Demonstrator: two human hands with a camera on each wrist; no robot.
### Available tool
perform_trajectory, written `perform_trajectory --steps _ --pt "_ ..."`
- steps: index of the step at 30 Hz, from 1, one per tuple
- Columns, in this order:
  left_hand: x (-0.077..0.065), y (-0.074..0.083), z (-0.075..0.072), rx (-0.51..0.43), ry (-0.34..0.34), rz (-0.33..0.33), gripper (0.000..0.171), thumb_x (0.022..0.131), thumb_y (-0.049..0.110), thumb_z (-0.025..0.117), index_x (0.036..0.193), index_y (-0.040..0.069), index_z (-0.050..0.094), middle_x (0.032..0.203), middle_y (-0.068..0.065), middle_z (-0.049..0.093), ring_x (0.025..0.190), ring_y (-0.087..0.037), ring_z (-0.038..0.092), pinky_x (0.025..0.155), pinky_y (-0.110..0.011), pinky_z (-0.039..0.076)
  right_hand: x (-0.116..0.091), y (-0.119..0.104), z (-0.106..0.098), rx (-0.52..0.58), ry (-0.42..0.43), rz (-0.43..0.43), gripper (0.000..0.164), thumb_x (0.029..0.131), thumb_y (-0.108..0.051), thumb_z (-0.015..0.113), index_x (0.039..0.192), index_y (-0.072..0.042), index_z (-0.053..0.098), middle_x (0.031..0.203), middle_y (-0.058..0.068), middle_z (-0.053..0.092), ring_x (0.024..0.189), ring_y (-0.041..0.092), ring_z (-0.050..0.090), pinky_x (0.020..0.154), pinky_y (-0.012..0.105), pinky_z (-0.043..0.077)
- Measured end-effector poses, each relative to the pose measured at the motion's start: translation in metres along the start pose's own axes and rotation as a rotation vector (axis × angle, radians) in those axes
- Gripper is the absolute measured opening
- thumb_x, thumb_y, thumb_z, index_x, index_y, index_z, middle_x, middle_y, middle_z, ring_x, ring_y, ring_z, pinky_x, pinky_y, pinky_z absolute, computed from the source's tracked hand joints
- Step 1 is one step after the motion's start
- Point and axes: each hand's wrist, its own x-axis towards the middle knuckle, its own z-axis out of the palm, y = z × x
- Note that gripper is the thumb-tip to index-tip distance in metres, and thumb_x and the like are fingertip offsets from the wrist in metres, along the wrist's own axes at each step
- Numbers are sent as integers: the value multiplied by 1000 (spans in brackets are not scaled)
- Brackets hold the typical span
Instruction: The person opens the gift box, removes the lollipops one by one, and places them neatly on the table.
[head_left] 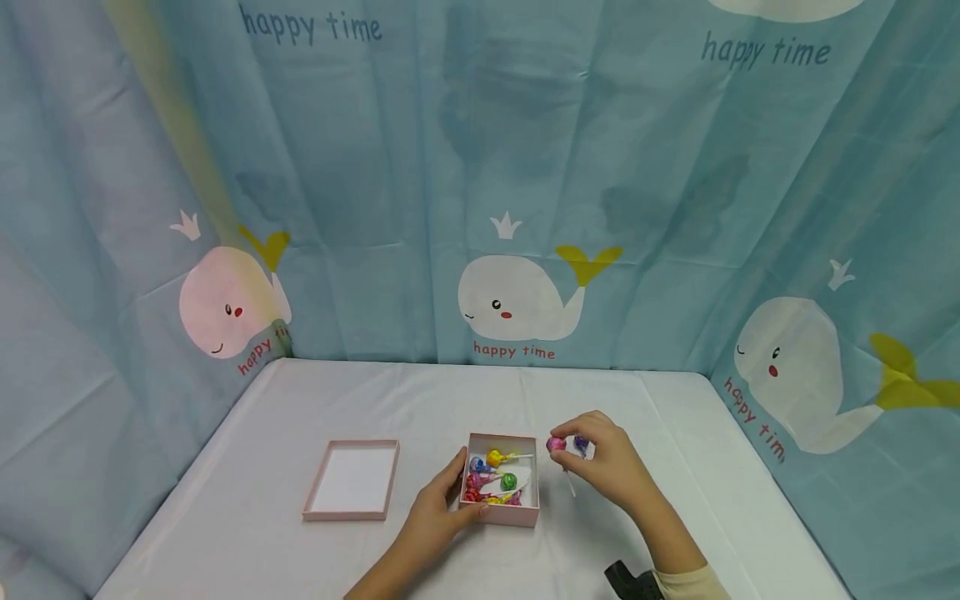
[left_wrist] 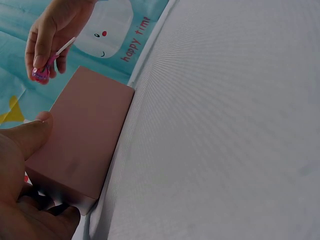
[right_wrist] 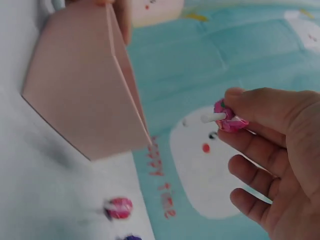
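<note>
And the right hand (head_left: 603, 458) is pinching a pink-wrapped lollipop (right_wrist: 235, 124) between thumb and forefinger, its white stick poking out, the other fingers curving loosely apart! The left hand (head_left: 435, 512) is gripping the pink cardboard box (head_left: 510, 516), thumb pressing on the near wall and fingers wrapping round the left side. The pinched sweet is hanging clear of the box, just right of it. Between the hands, inside that box, more lollipops are lying jumbled: a yellow one (head_left: 495, 457), a blue one (head_left: 477, 465), a green one (head_left: 508, 482) and reds below. Near the right hand, a second pink lollipop (right_wrist: 120, 208) and a purple one (right_wrist: 132, 238) are resting on the white tablecloth (head_left: 450, 400). Left of the left hand, the shallow pink-rimmed lid (head_left: 354, 479) is lying white inside up. Beyond both hands, the blue whale-print curtain (head_left: 360, 167) is hanging.
</note>
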Motion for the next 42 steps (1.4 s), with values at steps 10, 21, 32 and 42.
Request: perform_trajectory --steps 10,21,32,42 --pt "0 1 0 2 4 -12 99 84 38 84 162 12 30 166 -13 31 151 -36 34 117 -43 38 -1 34 -26 51 28 110 25 86 -33 85 110 -26 78 111 -10 71 113 19 63 99 59 55" --pt "1 1 1 11 8 -21 98 84 38 84 162 14 30 166 -12 31 151 -36 33 117 -42 38 2 78 -22 75 108 293 35 91 -38 79 120 -18 75 122 10 69 118 31 57 102 61 51" --pt "1 1 0 0 3 -10 99 83 37 85 162 12 30 166 -13 32 151 -37 34 118 -43 38 -2 107 -9 81 149 353 31 94 -29 78 119 -11 75 110 9 76 109 27 65 99 47 51" --pt "0 0 1 20 2 0 100 83 39 84 162 9 30 165 -15 33 150 -38 35 117 -44 38 -10 127 6 140 124 443 32 91 -35 79 117 -16 77 112 5 75 107 22 61 82 25 53"
